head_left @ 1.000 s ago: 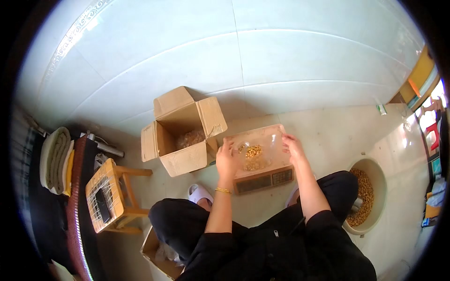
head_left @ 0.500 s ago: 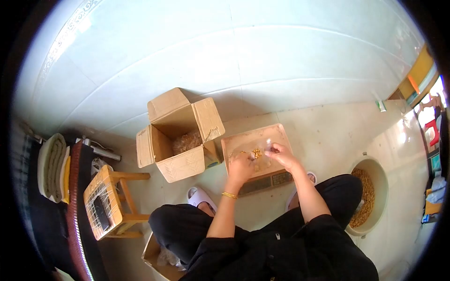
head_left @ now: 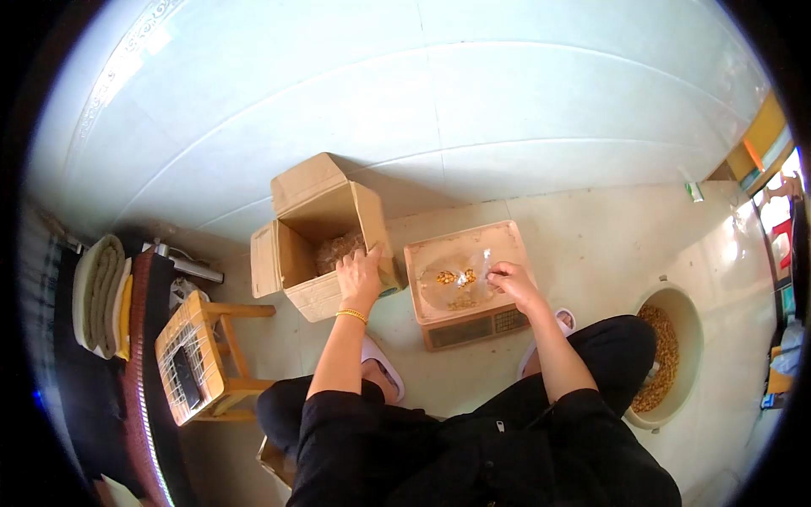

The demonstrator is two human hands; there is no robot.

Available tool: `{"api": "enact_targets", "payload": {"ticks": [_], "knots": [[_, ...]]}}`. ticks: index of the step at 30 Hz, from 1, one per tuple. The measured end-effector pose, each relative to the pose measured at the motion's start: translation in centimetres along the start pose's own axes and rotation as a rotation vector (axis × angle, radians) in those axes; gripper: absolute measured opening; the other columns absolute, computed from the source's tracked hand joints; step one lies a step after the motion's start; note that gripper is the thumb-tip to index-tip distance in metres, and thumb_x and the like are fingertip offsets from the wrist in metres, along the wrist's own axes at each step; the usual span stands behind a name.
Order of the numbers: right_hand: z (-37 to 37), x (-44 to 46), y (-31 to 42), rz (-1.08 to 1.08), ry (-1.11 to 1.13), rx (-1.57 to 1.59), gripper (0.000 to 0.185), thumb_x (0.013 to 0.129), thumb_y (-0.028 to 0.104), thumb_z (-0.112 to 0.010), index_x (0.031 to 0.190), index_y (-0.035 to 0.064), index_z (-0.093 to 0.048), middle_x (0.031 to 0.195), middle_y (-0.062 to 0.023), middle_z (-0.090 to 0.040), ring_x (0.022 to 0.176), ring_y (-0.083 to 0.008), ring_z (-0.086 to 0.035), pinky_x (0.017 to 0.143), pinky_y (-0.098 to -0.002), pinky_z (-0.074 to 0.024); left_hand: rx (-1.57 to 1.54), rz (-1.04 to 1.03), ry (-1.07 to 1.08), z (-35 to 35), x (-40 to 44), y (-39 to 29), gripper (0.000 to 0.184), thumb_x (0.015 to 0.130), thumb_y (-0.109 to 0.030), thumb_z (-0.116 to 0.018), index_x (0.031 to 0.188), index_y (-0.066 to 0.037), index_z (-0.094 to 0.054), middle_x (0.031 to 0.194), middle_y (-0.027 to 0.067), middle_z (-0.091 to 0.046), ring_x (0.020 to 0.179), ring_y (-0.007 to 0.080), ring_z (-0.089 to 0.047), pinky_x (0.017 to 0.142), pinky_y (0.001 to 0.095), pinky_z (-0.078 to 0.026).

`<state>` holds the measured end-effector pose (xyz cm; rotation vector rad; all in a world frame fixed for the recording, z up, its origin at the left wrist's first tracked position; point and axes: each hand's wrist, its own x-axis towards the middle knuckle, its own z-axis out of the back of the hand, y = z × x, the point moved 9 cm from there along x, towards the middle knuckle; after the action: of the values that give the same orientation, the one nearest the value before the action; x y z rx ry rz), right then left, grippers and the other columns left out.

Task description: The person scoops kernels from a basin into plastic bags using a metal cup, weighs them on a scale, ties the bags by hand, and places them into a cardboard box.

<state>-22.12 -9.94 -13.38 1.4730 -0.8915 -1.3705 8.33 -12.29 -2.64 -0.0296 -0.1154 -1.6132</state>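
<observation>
My left hand [head_left: 359, 275], with a gold bracelet on its wrist, is at the near right edge of an open cardboard carton [head_left: 311, 188]. Its fingers stretch toward the opening, and nothing shows in them. Inside the carton lies a heap of clear plastic bags [head_left: 338, 252]. My right hand [head_left: 511, 283] pinches the edge of a small clear plastic bag [head_left: 483, 269] above the pan of a weighing scale [head_left: 427, 248]. On that pan rest small golden-brown pieces [head_left: 456, 277], apparently in clear plastic; how many bags there are, I cannot tell.
At right stands a round tub [head_left: 694, 338] holding many brown kernels [head_left: 659, 355]. A wooden stool [head_left: 215, 384] with a dark phone-like object [head_left: 184, 378] is at left. Another carton [head_left: 274, 463] sits by my left leg. A tiled wall [head_left: 439, 101] rises behind.
My left hand has moved left from the scale pan to the carton's edge. My right hand stays over the pan, and the golden-brown pieces there are more exposed to view.
</observation>
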Motion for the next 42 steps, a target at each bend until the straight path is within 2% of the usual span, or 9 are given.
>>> {"api": "enact_targets", "payload": {"ticks": [2,8,13,21,24,27,30,35,42], "knots": [[0.1,0.1,-0.3,-0.010,-0.004,0.001,0.015,0.082,0.012,-0.063,0.089,-0.0007,-0.064,0.080,-0.0041,-0.062,0.071,-0.0118,-0.056,0.065,-0.0257,-0.0452,0.081,-0.059,0.032,-0.9,0.1,0.1,0.040,0.077,-0.008,-0.059,0.115,-0.020,-0.056,0.096,0.0099,-0.058,0.088,0.0298,-0.058,0.081,0.0429,-0.043],[1.1,-0.5,-0.3,-0.060,0.008,-0.071,0.015,0.085,0.014,-0.060,0.094,0.0018,-0.062,0.082,-0.0043,-0.063,0.071,-0.0100,-0.056,0.065,-0.0245,-0.0454,0.021,-0.203,-0.275,-0.2,1.0,1.4,0.030,0.077,-0.008,-0.054,0.106,-0.014,-0.060,0.087,0.0100,-0.057,0.084,0.0281,-0.058,0.075,0.0399,-0.043],[2.3,-0.7,-0.9,-0.067,-0.026,-0.092,0.012,0.084,0.013,-0.059,0.090,0.0030,-0.062,0.078,-0.0029,-0.062,0.070,-0.0098,-0.055,0.065,-0.0239,-0.0453,0.018,-0.198,-0.278,0.5,1.5,2.9,0.030,0.076,-0.008,-0.054,0.105,-0.013,-0.059,0.085,0.0099,-0.057,0.081,0.0280,-0.058,0.073,0.0398,-0.044],[2.1,0.6,-2.4,0.012,-0.025,-0.315,0.011,0.083,0.012,-0.059,0.088,0.0036,-0.064,0.076,-0.0025,-0.062,0.066,-0.0104,-0.056,0.060,-0.0242,-0.0458,0.128,-0.549,-0.121,0.4,0.3,3.2,0.035,0.076,-0.008,-0.055,0.111,-0.010,-0.059,0.082,0.0095,-0.060,0.080,0.0254,-0.059,0.075,0.0378,-0.044],[1.7,-0.1,-1.4,-0.013,-0.027,-0.203,0.010,0.082,0.012,-0.059,0.087,0.0043,-0.064,0.075,-0.0024,-0.062,0.065,-0.0105,-0.056,0.059,-0.0243,-0.0454,0.160,-0.532,-0.092,-0.6,-1.1,4.6,0.037,0.077,-0.008,-0.055,0.113,-0.013,-0.059,0.082,0.0098,-0.060,0.080,0.0261,-0.059,0.073,0.0390,-0.045],[1.3,-0.1,-1.3,-0.107,-0.062,-0.116,0.009,0.082,0.012,-0.059,0.086,0.0051,-0.063,0.075,-0.0022,-0.062,0.065,-0.0102,-0.056,0.059,-0.0241,-0.0447,0.059,-0.346,-0.202,-1.5,-1.7,5.2,0.040,0.076,-0.002,-0.053,0.113,-0.016,-0.060,0.085,0.0119,-0.061,0.080,0.0301,-0.057,0.071,0.0418,-0.044],[0.9,0.1,-1.7,-0.071,-0.025,-0.084,0.008,0.083,0.011,-0.059,0.086,0.0052,-0.062,0.074,-0.0019,-0.061,0.064,-0.0095,-0.055,0.057,-0.0235,-0.0438,0.061,-0.228,-0.180,-1.7,-2.8,5.3,0.040,0.078,-0.004,-0.052,0.114,-0.020,-0.059,0.078,0.0092,-0.060,0.076,0.0284,-0.057,0.069,0.0417,-0.045],[1.3,-0.9,-0.7,-0.073,-0.027,-0.009,0.008,0.083,0.010,-0.058,0.087,0.0045,-0.061,0.073,-0.0019,-0.060,0.063,-0.0091,-0.054,0.057,-0.0229,-0.0432,0.107,-0.076,-0.097,-1.8,-5.1,4.0,0.041,0.080,-0.005,-0.051,0.117,-0.022,-0.058,0.082,0.0095,-0.062,0.081,0.0280,-0.058,0.075,0.0413,-0.044],[2.8,-1.1,-0.7,-0.041,-0.094,-0.047,0.012,0.082,0.009,-0.060,0.087,-0.0007,-0.064,0.076,-0.0066,-0.064,0.065,-0.0124,-0.058,0.061,-0.0268,-0.0468,0.020,0.091,-0.181,-0.6,-3.8,6.2,0.036,0.081,-0.006,-0.053,0.111,-0.022,-0.063,0.084,0.0097,-0.063,0.083,0.0302,-0.059,0.075,0.0419,-0.044]]}}
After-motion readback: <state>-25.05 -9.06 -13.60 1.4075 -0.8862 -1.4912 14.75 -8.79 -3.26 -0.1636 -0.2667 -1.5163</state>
